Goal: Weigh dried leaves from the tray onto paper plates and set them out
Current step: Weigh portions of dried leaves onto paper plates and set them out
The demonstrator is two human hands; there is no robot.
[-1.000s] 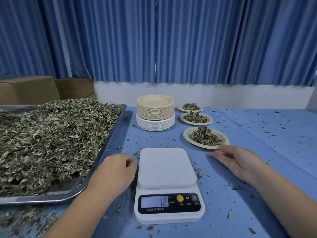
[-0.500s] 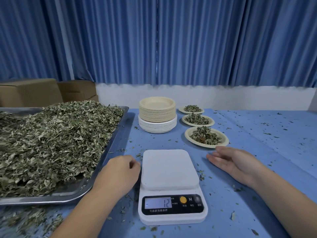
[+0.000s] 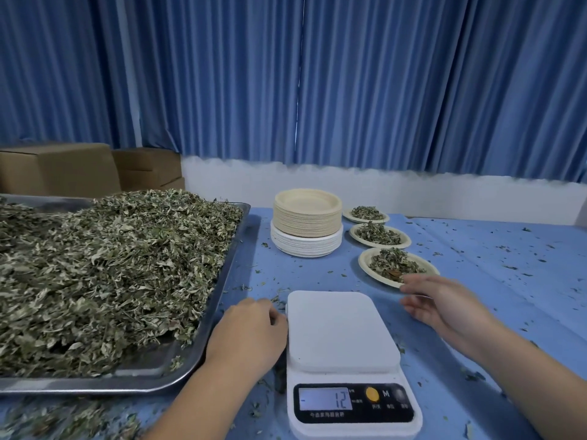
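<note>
Spreading under both hands is a blue cloth-covered counter (image 3: 492, 249), flecked with leaf crumbs. Just left of the left hand (image 3: 247, 335) lies a wide, shallow steel tray (image 3: 149, 369), heaped with grey-green dried leaves (image 3: 104, 274). Beyond that hand, well apart from it, stands a tall stack of round paper plates (image 3: 307, 222), tan ones on top of white ones. Between the two hands sits a white digital kitchen scale (image 3: 340, 331) with nothing on its platform; its lit display (image 3: 325, 399) reads 12.

Three tan paper plates of leaves run away from the right hand (image 3: 444, 303) in a row: the nearest plate (image 3: 368, 265), the middle plate (image 3: 355, 233) and the farthest plate (image 3: 347, 214).

The left hand rests knuckles up with its fingers curled under, against the scale's left edge. Whether it has anything inside cannot be told. The right hand is spread and empty, slightly blurred, with straight fingertips over the near rim of the nearest plate.
</note>
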